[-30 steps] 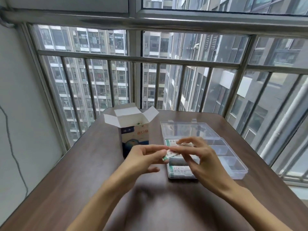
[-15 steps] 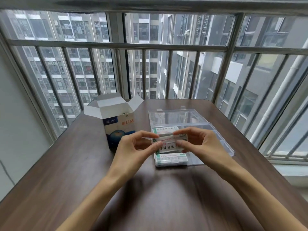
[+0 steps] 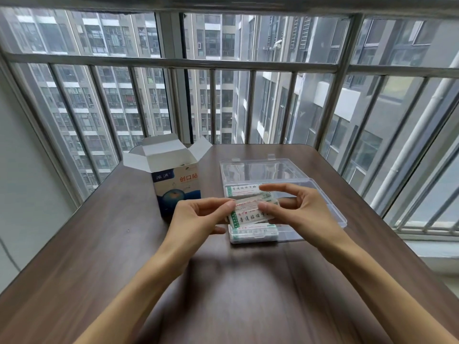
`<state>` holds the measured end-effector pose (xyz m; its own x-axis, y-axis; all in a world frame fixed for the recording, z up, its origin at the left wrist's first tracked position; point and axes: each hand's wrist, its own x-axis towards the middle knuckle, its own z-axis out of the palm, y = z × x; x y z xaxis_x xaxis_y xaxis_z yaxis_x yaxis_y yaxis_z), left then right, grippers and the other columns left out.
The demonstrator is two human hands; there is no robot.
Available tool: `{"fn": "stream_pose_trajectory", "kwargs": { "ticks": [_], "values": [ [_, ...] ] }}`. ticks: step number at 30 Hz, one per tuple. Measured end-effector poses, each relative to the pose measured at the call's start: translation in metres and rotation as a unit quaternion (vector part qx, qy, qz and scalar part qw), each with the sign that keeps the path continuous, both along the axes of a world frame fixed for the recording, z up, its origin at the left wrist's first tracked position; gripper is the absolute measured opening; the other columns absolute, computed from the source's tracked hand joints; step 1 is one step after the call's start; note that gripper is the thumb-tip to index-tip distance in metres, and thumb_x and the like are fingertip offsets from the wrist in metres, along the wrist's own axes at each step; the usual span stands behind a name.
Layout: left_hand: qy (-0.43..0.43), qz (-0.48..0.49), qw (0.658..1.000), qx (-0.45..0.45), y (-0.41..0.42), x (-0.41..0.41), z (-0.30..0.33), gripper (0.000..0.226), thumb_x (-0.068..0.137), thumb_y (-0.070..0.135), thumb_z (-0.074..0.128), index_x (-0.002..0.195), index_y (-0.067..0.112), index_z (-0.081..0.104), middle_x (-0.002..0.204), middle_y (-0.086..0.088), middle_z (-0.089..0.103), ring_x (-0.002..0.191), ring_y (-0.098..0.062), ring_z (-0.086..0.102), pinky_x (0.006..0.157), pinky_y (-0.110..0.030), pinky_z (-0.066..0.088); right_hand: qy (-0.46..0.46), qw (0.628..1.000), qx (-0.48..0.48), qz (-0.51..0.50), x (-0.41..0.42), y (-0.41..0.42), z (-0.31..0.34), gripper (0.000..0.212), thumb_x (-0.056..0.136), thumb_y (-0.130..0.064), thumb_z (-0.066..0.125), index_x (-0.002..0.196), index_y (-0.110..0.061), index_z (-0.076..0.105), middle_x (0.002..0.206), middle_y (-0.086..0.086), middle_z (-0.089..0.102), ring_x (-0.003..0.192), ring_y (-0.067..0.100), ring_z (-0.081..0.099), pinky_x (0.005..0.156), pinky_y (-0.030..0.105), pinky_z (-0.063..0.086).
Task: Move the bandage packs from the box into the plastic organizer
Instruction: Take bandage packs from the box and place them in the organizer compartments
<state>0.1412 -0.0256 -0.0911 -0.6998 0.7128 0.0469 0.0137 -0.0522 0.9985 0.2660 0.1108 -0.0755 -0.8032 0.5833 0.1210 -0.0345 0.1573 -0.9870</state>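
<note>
Both hands hold one bandage pack [image 3: 250, 209] just above the plastic organizer's [image 3: 320, 214] left column. Left hand [image 3: 198, 217] pinches the pack's left end, thumb and forefinger. Right hand [image 3: 298, 209] pinches the right end with the thumb, other fingers extended. More packs already lie in the organizer's left compartments. Organizer lid open, lying flat behind it. Box [image 3: 173, 180] stands left of the organizer on the table [image 3: 99, 256], flaps open.

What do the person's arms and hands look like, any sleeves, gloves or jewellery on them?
Both forearms are bare up to the frame edge, with no sleeves in view. The left hand and right hand wear no gloves, and no rings, watch or bracelet show on the fingers or wrists. Fingernails look short and unpainted.
</note>
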Motion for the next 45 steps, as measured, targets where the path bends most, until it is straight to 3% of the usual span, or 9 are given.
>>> {"fn": "stream_pose_trajectory", "kwargs": {
  "ticks": [11,19,24,28,31,36,40,43,45],
  "values": [
    [-0.096,0.005,0.994,0.050,0.002,0.000,0.000,0.015,0.082,0.006,0.067,0.095,0.009,0.072,0.088,-0.005,0.076,0.079,-0.012,0.072,0.064,-0.016,0.055,0.001,0.999,-0.022,-0.030,0.001,0.003,0.001,0.036,0.078,-0.004,0.072,0.110,-0.016,0.064,0.076,0.007,0.074,0.069,0.011,0.071,0.061,0.015,0.053],
    [-0.103,0.019,0.992,0.071,0.001,-0.001,0.000,0.015,0.080,0.000,0.067,0.092,0.009,0.072,0.083,-0.004,0.076,0.076,-0.010,0.072,0.061,-0.015,0.053,-0.009,0.999,0.000,-0.037,0.004,0.008,-0.001,0.034,0.077,-0.009,0.073,0.110,-0.014,0.066,0.080,0.007,0.075,0.074,0.012,0.072,0.064,0.016,0.054],
    [-0.109,0.042,0.991,0.068,0.001,-0.007,0.000,0.013,0.088,0.009,0.062,0.092,0.016,0.072,0.087,-0.001,0.076,0.080,-0.011,0.072,0.064,-0.017,0.056,-0.002,0.998,0.016,-0.056,0.006,0.014,-0.002,0.029,0.074,-0.010,0.074,0.103,-0.008,0.071,0.079,0.008,0.075,0.073,0.014,0.072,0.064,0.018,0.056],
    [-0.063,0.068,0.994,0.063,0.000,-0.011,0.000,0.014,0.090,0.015,0.061,0.094,0.023,0.071,0.088,0.007,0.076,0.086,-0.006,0.071,0.072,-0.022,0.053,-0.005,0.994,0.068,-0.084,0.003,0.016,-0.007,0.019,0.072,-0.013,0.077,0.089,-0.006,0.072,0.074,0.007,0.074,0.064,0.016,0.069,0.057,0.019,0.052],
    [-0.010,0.099,0.993,0.068,-0.001,-0.013,0.000,0.012,0.090,0.018,0.062,0.093,0.025,0.070,0.082,0.013,0.074,0.078,0.002,0.068,0.064,-0.015,0.047,-0.021,0.988,0.125,-0.084,-0.001,0.014,-0.016,0.014,0.071,-0.019,0.080,0.077,-0.012,0.069,0.067,0.008,0.072,0.066,0.031,0.068,0.062,0.028,0.045],
    [0.061,0.072,0.995,0.032,0.001,-0.014,-0.005,0.012,0.090,0.013,0.063,0.093,0.023,0.070,0.072,0.014,0.073,0.064,0.007,0.062,0.050,-0.005,0.038,-0.086,0.959,0.254,-0.097,-0.005,0.016,-0.024,0.015,0.069,-0.031,0.082,0.076,-0.027,0.069,0.059,-0.003,0.068,0.052,0.002,0.050,0.056,0.020,0.038],
    [0.111,0.067,0.992,0.000,0.003,-0.016,-0.013,0.011,0.087,0.015,0.067,0.091,0.024,0.071,0.075,0.008,0.074,0.062,0.001,0.062,0.068,-0.013,0.047,-0.160,0.926,0.332,-0.078,-0.008,0.014,-0.018,0.011,0.071,-0.039,0.078,0.080,-0.034,0.075,0.066,-0.014,0.067,0.059,-0.008,0.053,0.053,0.013,0.035],
    [0.122,0.069,0.990,-0.016,0.003,-0.019,-0.017,0.012,0.086,0.016,0.068,0.087,0.027,0.071,0.073,0.008,0.074,0.059,0.000,0.060,0.070,-0.018,0.047,-0.212,0.907,0.361,-0.036,-0.011,0.016,-0.010,0.011,0.074,-0.041,0.075,0.080,-0.031,0.077,0.063,-0.021,0.063,0.059,-0.012,0.050,0.051,0.014,0.031],
    [0.121,0.068,0.990,-0.023,0.004,-0.021,-0.019,0.012,0.086,0.016,0.068,0.086,0.027,0.071,0.073,0.009,0.074,0.057,-0.001,0.060,0.071,-0.022,0.047,-0.240,0.893,0.380,-0.016,-0.013,0.018,-0.005,0.013,0.075,-0.042,0.074,0.081,-0.030,0.077,0.061,-0.026,0.062,0.063,-0.012,0.054,0.058,0.019,0.040]
  ]
}}
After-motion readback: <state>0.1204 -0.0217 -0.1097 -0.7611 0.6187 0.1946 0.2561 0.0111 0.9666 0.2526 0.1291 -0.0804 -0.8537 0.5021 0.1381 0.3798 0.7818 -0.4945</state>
